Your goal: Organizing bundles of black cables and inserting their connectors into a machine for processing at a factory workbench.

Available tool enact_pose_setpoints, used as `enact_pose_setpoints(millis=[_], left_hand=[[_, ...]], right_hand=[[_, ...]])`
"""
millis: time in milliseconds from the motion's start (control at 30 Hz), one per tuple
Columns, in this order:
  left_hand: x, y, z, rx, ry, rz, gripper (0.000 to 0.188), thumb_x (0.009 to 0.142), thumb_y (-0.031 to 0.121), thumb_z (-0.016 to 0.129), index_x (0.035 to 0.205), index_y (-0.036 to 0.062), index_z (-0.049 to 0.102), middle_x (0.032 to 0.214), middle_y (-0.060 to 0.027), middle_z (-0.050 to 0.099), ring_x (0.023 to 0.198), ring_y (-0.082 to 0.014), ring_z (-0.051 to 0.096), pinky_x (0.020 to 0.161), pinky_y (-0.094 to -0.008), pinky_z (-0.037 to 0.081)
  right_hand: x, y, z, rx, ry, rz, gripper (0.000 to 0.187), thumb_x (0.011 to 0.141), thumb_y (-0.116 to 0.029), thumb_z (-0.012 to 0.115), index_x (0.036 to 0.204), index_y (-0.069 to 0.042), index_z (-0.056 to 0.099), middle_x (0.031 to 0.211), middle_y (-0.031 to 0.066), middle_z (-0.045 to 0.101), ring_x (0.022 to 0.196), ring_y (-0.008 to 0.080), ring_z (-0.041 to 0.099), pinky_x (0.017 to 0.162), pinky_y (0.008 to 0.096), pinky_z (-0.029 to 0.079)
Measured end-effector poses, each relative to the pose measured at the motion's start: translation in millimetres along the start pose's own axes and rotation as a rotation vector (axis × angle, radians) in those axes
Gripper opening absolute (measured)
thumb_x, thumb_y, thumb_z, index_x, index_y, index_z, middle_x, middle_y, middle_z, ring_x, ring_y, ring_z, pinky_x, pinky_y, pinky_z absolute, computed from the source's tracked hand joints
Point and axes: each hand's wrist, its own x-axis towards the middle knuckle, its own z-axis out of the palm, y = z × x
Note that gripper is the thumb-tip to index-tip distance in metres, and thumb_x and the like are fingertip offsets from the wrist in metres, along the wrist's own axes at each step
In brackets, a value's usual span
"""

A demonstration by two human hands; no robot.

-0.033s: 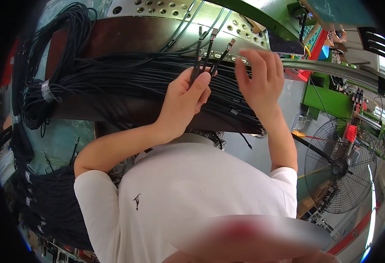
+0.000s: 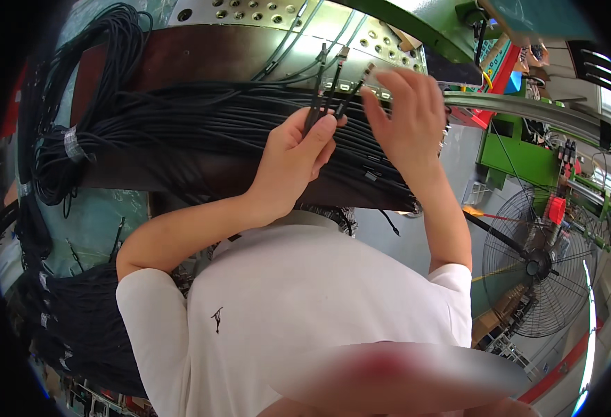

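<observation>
My left hand [image 2: 296, 156] is closed round several black cable ends [image 2: 333, 82], which fan out upward from its thumb and fingers. Small connectors tip these ends, the right one angled toward my other hand. My right hand [image 2: 410, 118] is raised just right of that connector, its fingers apart and curved, nothing seen in its grasp. Whether a fingertip touches the connector I cannot tell. Behind and below both hands lies a thick bundle of black cables [image 2: 201, 125] across a dark brown work surface [image 2: 180, 59].
A perforated metal plate [image 2: 250, 12] runs along the far side, beneath green machinery [image 2: 417, 21]. At the left, silvery tape [image 2: 74, 144] binds the coiled cables. A large floor fan [image 2: 538, 264] stands to the right, and more dark cables [image 2: 90, 326] hang at lower left.
My right hand has moved slightly left and up, closer to the right connector. The held cable ends have shifted a little to the right; my left hand keeps its grip.
</observation>
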Motion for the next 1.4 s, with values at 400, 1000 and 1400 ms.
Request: enact_pose_setpoints(millis=[400, 1000, 1400], left_hand=[[-12.9, 19.2, -23.4, -0.013, 0.002, -0.066, 0.032, 0.104, 0.034, 0.043, 0.111, 0.0042, 0.054, 0.071, -0.0015, 0.050, 0.054, -0.0074, 0.045, 0.049, -0.0209, 0.037], [-9.1, 15.2, -9.7, 0.042, -0.162, -0.202, 0.031, 0.103, 0.033, 0.046, 0.097, 0.0042, 0.054, 0.072, -0.0049, 0.055, 0.055, -0.0090, 0.047, 0.050, -0.0228, 0.040], [-4.7, 31.1, -13.2, 0.007, -0.030, -0.073, 0.030, 0.103, 0.034, 0.046, 0.102, 0.0058, 0.056, 0.065, 0.0043, 0.038, 0.051, -0.0036, 0.030, 0.047, -0.0204, 0.027]], right_hand=[[0.5, -1.9, 34.9, 0.548, -0.279, 0.121, 0.016, 0.080, 0.000, 0.066, 0.094, -0.004, 0.058, 0.098, 0.0081, 0.066, 0.088, 0.0302, 0.064, 0.071, 0.0382, 0.053], [4.3, 6.0, 9.4, 0.124, -0.267, -0.180, 0.017, 0.077, -0.001, 0.062, 0.091, -0.010, 0.061, 0.092, 0.0025, 0.063, 0.082, 0.0232, 0.063, 0.066, 0.0327, 0.051], [-20.9, 6.6, 33.2, 0.297, -0.237, 0.117, 0.022, 0.078, 0.000, 0.062, 0.096, -0.009, 0.054, 0.093, 0.0054, 0.063, 0.083, 0.0262, 0.064, 0.064, 0.0355, 0.052]])
